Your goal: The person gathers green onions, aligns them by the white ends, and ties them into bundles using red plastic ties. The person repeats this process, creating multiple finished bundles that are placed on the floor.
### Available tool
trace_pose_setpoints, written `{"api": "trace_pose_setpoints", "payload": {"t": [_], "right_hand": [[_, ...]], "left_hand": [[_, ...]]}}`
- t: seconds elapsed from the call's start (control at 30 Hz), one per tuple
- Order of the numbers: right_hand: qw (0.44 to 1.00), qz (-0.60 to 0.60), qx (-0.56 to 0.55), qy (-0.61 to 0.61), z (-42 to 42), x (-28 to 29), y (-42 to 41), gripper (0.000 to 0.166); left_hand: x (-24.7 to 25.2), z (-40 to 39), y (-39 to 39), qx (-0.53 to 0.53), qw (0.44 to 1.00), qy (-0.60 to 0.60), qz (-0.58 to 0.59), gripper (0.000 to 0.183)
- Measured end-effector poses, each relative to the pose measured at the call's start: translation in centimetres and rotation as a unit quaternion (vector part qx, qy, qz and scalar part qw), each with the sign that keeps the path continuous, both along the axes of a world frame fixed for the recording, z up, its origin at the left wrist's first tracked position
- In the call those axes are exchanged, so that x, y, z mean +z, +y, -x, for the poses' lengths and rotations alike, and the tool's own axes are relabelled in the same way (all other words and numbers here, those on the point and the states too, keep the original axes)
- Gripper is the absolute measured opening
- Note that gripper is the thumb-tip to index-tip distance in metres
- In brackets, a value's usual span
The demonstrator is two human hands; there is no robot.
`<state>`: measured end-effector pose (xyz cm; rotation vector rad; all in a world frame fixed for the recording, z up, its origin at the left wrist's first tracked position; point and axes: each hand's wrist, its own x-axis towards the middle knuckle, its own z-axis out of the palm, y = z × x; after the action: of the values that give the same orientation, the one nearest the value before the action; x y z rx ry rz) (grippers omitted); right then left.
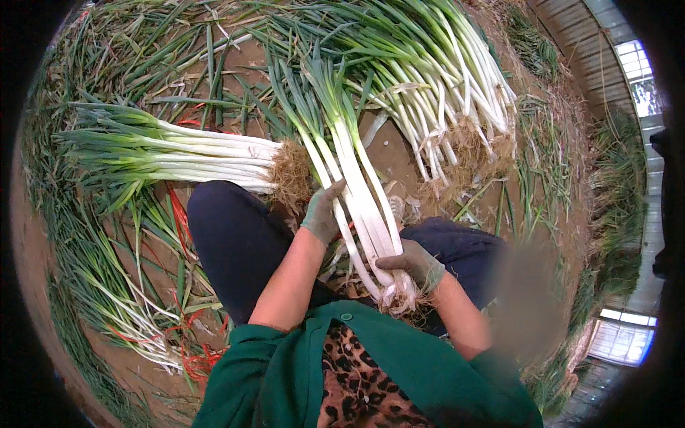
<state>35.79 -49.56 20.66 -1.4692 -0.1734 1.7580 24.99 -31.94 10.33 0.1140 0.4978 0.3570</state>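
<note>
My gloved left hand (324,213) grips the white stalks of a small bunch of long green onions (359,198) from the left side. Lower down, near the roots, my gloved right hand (415,264) is closed around the same bunch. Its green leaves point away from me and its roots lie close to my lap. A thick bundle of green onions (214,155) lies to the left, roots towards the middle, beside my knee. Beyond my hands, at the upper right, spreads a large pile of green onions (444,96) with brown roots facing me.
Thinner green onions (128,315) lie at the lower left among tangled red ties (200,361). Loose leaves (160,48) litter the soil at the upper left. A corrugated wall (572,32) with windows runs along the right. A blurred patch hides part of the lower right.
</note>
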Motion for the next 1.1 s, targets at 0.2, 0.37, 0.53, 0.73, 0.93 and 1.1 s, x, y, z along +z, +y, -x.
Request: {"api": "trace_pose_setpoints", "payload": {"t": [0.2, 0.37, 0.53, 0.73, 0.93, 1.1], "right_hand": [[0.999, 0.03, 0.01, -0.016, 1.4, -0.9, -1.8, 0.061], [0.975, -0.001, -0.097, 0.199, 0.9, 1.8, -1.0, 0.065], [0.951, -0.064, -0.156, 0.257, 3.2, 2.9, 2.5, 0.085], [0.974, 0.017, -0.081, 0.212, 0.7, 0.3, 0.9, 0.066], [0.981, 0.058, 0.162, -0.087, -1.5, 6.6, 0.1, 0.075], [0.673, 0.159, 0.454, -0.562, 1.9, 12.9, -3.2, 0.082]], "left_hand": [[-0.4, -0.9, -0.8, -0.078, 0.994, 0.074, 0.024, 0.046], [2.3, -0.7, -0.3, -0.07, 0.996, 0.059, 0.017, 0.043], [1.5, -0.7, -0.1, -0.095, 0.993, -0.057, 0.046, 0.042], [0.3, -1.6, -2.1, -0.013, 0.992, 0.067, -0.106, 0.045], [-1.0, -3.3, -1.9, 0.042, 0.906, 0.239, -0.348, 0.055], [3.2, -2.9, -3.3, -0.059, 0.996, -0.061, 0.023, 0.047]]}}
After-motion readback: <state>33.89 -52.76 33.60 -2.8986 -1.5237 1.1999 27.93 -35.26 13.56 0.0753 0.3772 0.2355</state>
